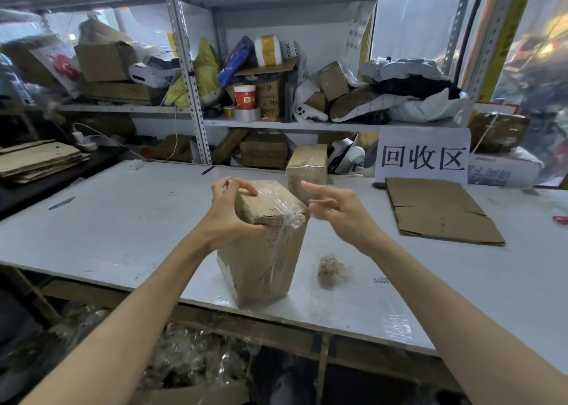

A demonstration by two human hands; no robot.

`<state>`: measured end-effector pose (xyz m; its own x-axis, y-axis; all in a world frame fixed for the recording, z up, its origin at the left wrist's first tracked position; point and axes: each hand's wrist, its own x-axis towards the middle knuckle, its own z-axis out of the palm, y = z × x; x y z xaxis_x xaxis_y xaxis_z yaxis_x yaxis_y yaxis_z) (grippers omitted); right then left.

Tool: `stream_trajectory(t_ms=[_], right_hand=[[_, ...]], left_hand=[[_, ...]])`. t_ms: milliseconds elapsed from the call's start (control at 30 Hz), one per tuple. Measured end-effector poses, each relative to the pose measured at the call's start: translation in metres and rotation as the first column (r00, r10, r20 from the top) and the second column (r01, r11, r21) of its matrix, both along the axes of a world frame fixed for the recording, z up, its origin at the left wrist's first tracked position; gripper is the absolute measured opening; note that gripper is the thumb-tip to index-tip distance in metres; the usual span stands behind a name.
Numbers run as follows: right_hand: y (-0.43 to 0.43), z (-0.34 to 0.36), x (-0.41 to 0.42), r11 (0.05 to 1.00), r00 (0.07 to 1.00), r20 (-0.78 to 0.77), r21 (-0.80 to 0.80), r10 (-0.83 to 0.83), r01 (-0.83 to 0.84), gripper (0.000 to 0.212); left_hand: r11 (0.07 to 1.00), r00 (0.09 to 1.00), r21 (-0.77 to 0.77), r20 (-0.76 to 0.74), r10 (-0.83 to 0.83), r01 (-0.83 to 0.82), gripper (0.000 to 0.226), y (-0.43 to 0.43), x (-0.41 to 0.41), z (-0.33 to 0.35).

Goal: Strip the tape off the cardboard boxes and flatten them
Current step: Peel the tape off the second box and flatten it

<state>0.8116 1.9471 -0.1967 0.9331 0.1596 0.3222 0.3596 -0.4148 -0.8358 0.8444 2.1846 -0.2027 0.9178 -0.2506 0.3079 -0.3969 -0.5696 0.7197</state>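
Observation:
A tall cardboard box stands upright near the front edge of the white table. Clear tape runs over its top and down its front, partly lifted at the top right corner. My left hand grips the box's top left edge, thumb on the front, fingers on top. Just right of the box my right hand pinches the loose end of the tape, its other fingers spread. A second taped box stands behind. A crumpled wad of removed tape lies to the right of the box.
A flattened box lies at the right under a white sign. Flattened cardboard is stacked at the far left. Cluttered metal shelves stand behind the table. A bin of tape scraps sits below the front edge.

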Motion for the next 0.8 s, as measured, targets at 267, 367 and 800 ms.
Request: stream_trajectory(t_ms=[267,367,800], right_hand=[[0.011,-0.002,-0.004,0.999,0.982,0.187,-0.04,-0.014,0.022,0.025],[0.005,0.014,-0.001,0.984,0.988,0.101,-0.148,0.117,-0.102,0.012],[0.005,0.008,-0.005,0.988,0.997,0.001,-0.135,0.075,-0.074,0.027]], left_hand=[[0.997,0.997,-0.027,-0.037,-0.074,0.073,0.066,-0.001,-0.003,0.005],[0.991,0.988,-0.013,-0.067,-0.136,0.136,0.069,0.003,-0.002,0.008],[0.968,0.967,-0.012,-0.045,-0.252,0.252,0.071,-0.002,-0.004,0.011]])
